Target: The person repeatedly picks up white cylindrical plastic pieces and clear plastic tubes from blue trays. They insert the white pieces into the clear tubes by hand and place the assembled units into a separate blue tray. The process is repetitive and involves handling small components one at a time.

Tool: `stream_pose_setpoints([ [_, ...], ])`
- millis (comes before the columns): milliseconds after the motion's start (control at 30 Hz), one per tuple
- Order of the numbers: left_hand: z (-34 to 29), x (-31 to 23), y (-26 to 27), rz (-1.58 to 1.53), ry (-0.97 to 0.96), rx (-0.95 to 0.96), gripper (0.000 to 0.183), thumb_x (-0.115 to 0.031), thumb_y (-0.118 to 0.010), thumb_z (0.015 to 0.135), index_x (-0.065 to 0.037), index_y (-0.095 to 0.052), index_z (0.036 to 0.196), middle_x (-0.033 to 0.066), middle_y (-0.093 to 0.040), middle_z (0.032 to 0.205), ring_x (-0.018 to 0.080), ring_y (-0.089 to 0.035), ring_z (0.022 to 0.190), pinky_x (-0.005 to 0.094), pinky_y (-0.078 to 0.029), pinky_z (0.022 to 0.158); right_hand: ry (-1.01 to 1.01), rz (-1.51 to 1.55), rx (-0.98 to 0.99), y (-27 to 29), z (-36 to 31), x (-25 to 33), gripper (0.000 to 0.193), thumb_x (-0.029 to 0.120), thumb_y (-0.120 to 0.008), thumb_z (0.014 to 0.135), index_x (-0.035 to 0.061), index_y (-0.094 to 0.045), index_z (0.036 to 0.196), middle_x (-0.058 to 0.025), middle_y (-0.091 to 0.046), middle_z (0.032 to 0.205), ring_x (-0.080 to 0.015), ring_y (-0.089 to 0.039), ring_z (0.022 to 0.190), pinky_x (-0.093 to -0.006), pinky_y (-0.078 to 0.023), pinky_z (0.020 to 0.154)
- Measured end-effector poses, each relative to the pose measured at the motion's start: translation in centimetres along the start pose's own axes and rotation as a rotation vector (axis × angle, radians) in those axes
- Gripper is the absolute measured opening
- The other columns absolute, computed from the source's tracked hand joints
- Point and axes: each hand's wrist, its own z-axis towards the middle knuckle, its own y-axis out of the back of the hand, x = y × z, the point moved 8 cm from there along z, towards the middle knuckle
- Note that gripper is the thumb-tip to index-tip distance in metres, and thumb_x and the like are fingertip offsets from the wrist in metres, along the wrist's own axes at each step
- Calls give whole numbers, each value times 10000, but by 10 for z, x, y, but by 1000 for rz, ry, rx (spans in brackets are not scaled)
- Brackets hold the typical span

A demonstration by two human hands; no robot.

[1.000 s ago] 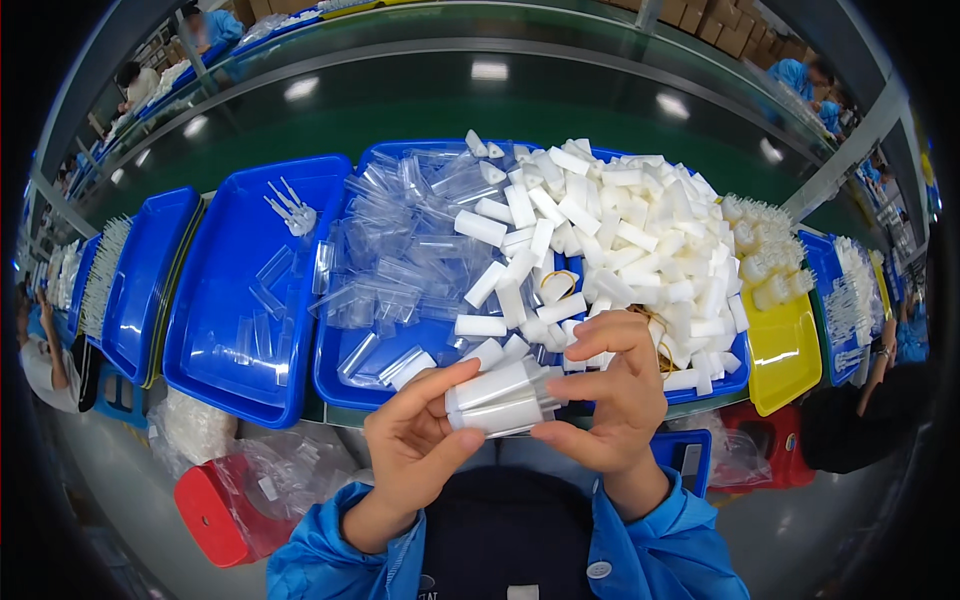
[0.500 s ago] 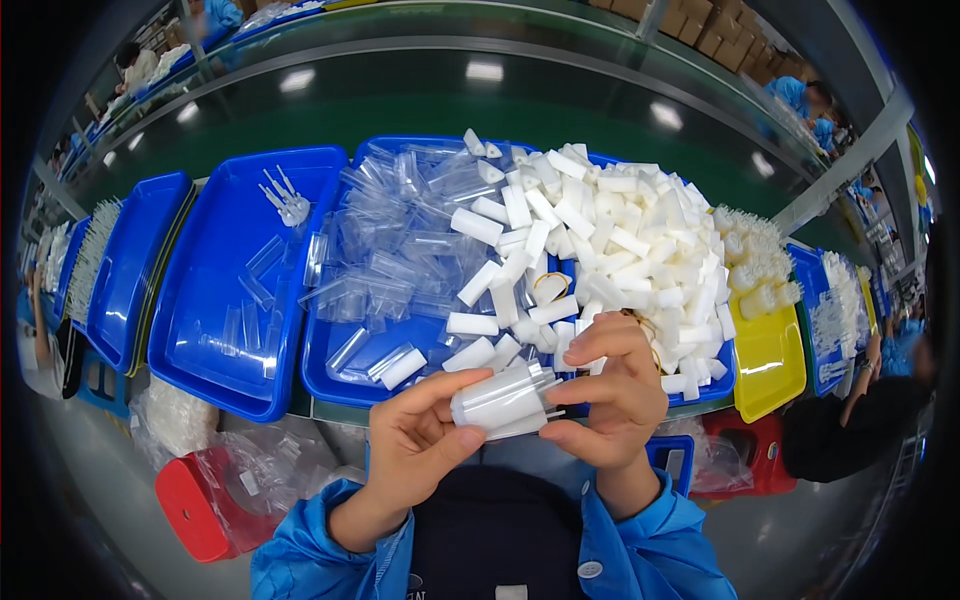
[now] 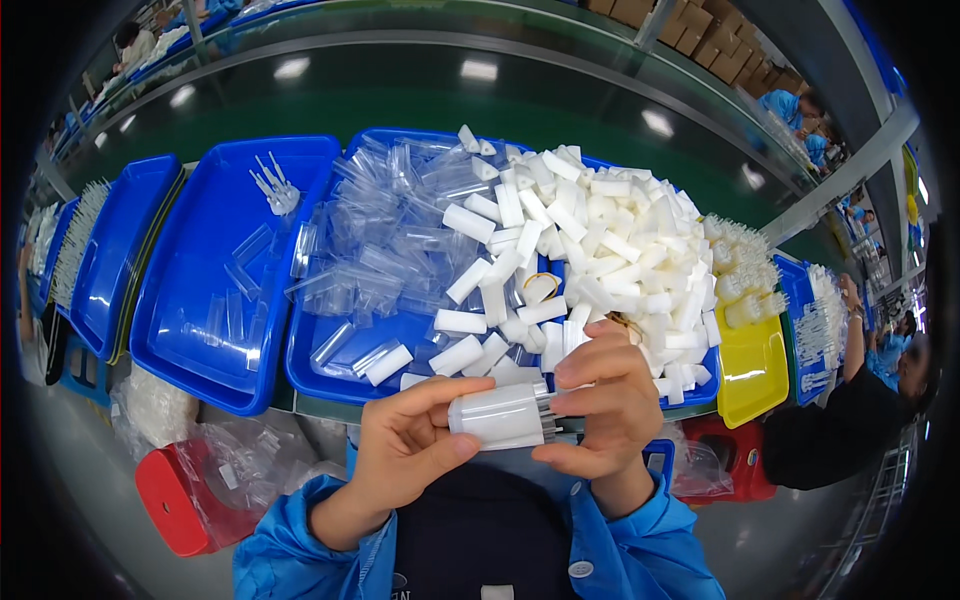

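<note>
Lying sideways just in front of my body is a clear plastic sleeve with a white foam-like block in it point(image 3: 498, 416); thin prongs stick out at its right end. My left hand point(image 3: 408, 440) is closed round the left end, thumb below and fingers above. At the pronged end, my right hand point(image 3: 606, 412) curls its fingers over the top, with the thumb beneath. A blue tray point(image 3: 330, 372) beyond my hands holds many clear sleeves point(image 3: 385, 245) on its left and a heap of white blocks point(image 3: 635, 250) on its right.
Another blue tray point(image 3: 190, 340) at the left holds a few clear sleeves and a white pronged piece point(image 3: 275, 186). A yellow tray point(image 3: 752, 370) with pronged white pieces stands right. Red stools point(image 3: 178, 500) flank me below. At the far right, a person in a dark sleeve point(image 3: 835, 432) reaches to a tray.
The sleeve has been turned more level in my hands. My right fingers have closed in a little at its pronged end. The whole view has shifted slightly.
</note>
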Motion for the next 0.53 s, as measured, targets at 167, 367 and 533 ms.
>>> stream_pose_setpoints([
  [167, -2, 1, 0, -33, 23, 4, 439, 38, -620, 883, 121, -486, 1293, 236, -615, 1166, 249, -622, 1079, 337, -527, 911, 40, 30, 83, -2, 3, 2, 382, 307, -882, 582, 130, -714, 876, -68, -679, 1014, -230, -628, 904, -458, -410, 867],
  [367, -2, 5, 1, -73, 58, 6, 426, 15, -616, 898, 121, -489, 1291, 235, -620, 1154, 253, -630, 1063, 350, -542, 894, 35, 91, 141, -3, 2, -5, 393, 308, -884, 578, 133, -739, 898, -88, -679, 1055, -241, -617, 944, -461, -406, 864],
  [533, -3, 9, -1, -111, 138, 26, 441, 10, -624, 894, 111, -487, 1301, 219, -621, 1165, 265, -629, 1073, 369, -557, 875, 61, 165, 77, -4, -6, -8, 395, 307, -888, 580, 151, -745, 913, -94, -667, 1125, -253, -614, 956, -471, -407, 865],
])
